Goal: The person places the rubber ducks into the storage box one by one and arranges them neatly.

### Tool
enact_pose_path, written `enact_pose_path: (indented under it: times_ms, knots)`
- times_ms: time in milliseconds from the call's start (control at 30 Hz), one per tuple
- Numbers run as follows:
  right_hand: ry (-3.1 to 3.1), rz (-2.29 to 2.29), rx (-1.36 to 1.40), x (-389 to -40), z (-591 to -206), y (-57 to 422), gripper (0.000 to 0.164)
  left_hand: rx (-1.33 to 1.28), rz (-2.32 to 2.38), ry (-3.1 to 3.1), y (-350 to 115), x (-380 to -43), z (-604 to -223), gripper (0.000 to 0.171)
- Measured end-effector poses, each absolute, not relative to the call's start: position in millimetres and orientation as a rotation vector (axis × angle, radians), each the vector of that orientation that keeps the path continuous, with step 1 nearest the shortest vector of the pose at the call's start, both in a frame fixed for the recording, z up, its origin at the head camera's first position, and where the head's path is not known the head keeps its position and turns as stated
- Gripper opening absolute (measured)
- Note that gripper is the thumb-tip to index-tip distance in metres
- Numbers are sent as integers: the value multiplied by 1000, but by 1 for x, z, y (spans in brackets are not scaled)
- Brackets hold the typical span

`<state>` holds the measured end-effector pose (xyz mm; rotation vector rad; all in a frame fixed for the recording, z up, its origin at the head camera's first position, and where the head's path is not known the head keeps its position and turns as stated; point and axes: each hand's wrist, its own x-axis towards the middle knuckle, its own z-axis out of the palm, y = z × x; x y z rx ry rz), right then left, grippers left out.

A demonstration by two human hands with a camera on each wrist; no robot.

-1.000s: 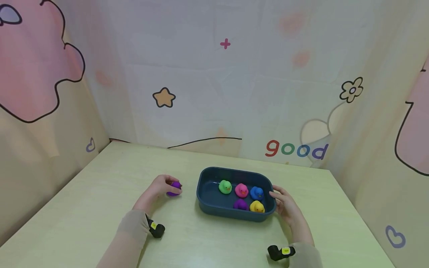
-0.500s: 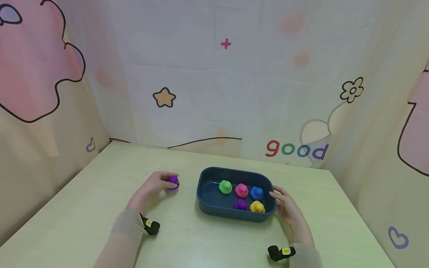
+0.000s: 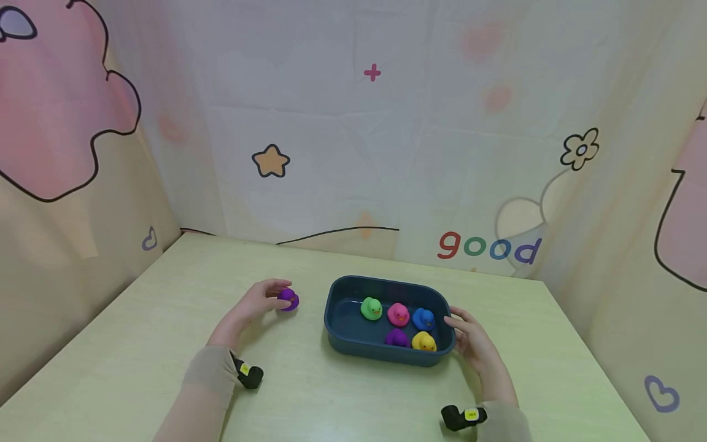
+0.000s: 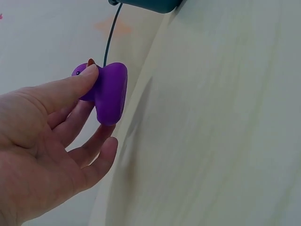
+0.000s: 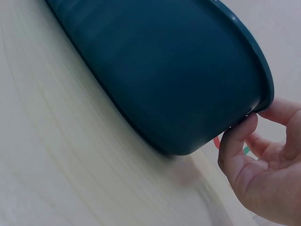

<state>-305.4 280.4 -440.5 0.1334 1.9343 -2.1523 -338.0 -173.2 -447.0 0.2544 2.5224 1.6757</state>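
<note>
In the head view my left hand point(image 3: 261, 301) pinches a purple rubber duck point(image 3: 288, 299) to the left of a dark teal box. The left wrist view shows the thumb pressed on the head of the duck point(image 4: 111, 92), fingers behind it, the ring and little fingers curled below. My right hand point(image 3: 472, 337) grips the right end of the box point(image 3: 381, 352): in the right wrist view the thumb is against the outer wall point(image 5: 188, 80) and a finger reaches behind the rim. Inside sit a green duck point(image 3: 371, 309), pink duck point(image 3: 398, 314), blue duck point(image 3: 423, 319), second purple duck point(image 3: 397, 337) and yellow duck point(image 3: 424, 341).
The box stands near the middle of the pale wooden table point(image 3: 309, 393). Its left part shows bare floor point(image 3: 345, 316). A printed curtain point(image 3: 331, 123) hangs behind the table and along both sides.
My left hand has shifted slightly left and away from me with the purple duck, which has turned in the fingers. The right hand and the box have stayed in place.
</note>
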Motion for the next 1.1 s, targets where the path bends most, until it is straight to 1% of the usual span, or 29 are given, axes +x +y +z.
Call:
enact_pose_path:
  times_ms: [100,333,567,667,767,867,967,1100]
  knots:
    - [1938,-2152,129,-305,-441,280,51,275,1694,2513,-173,-337,-447,53]
    - [1927,-2176,139,-305,-440,280,43,325,1676,2493,-175,-336,-448,51]
    - [1928,-2164,138,-305,-439,279,50,319,1588,2498,-175,-336,-450,51]
    - [1938,-2159,136,-305,-439,279,49,329,1588,2502,-174,-337,-449,57]
    - [1948,-2163,146,-305,-439,279,46,337,1586,2524,-174,-336,-448,67]
    - [1957,-2155,144,-305,-440,278,46,292,1582,2542,-173,-336,-447,75]
    - [1959,-2154,142,-305,-440,278,48,270,1545,2552,-173,-336,-447,77]
    - [1952,-2161,145,-304,-439,278,48,252,1532,2543,-171,-336,-449,76]
